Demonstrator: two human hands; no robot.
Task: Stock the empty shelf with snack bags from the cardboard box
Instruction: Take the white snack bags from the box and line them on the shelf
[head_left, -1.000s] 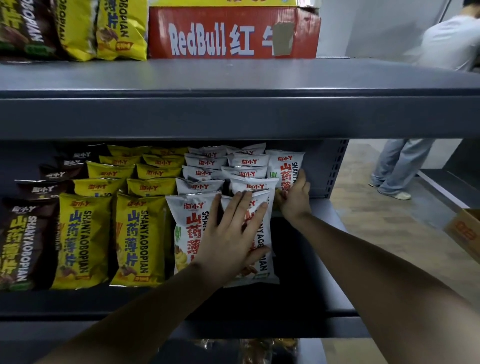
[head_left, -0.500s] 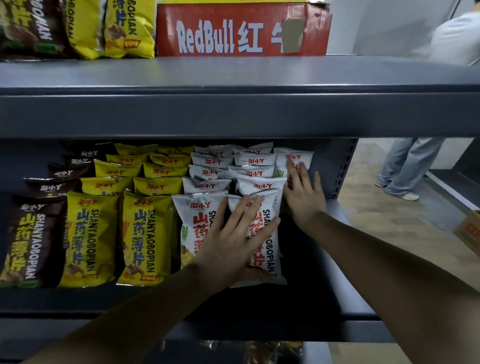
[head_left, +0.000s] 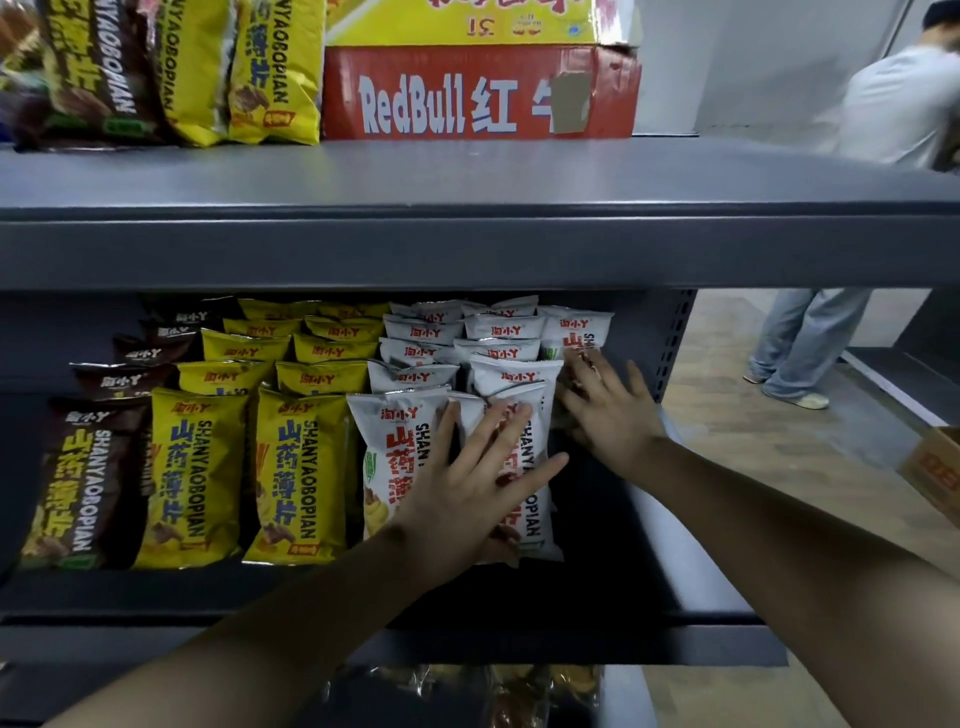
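Head view: the left hand (head_left: 467, 483), grip spread flat, pressed on the front white foil snack bags (head_left: 395, 457) standing on the dark grey metal shelf (head_left: 675, 582). The right hand (head_left: 608, 415), grip also spread, touched a rear white bag (head_left: 574, 330) at the row's right end.

Front row: one brown bag (head_left: 78, 478), two yellow bags (head_left: 195, 478), two white bags (head_left: 395, 462).

The shelf (head_left: 649, 545) looks like matt grey painted metal. The snack bags (head_left: 197, 467) are glossy, crinkled plastic film. The RedBull carton (head_left: 431, 93) is printed cardboard, worn at its right corner. The floor (head_left: 753, 441) looks wood-grained.
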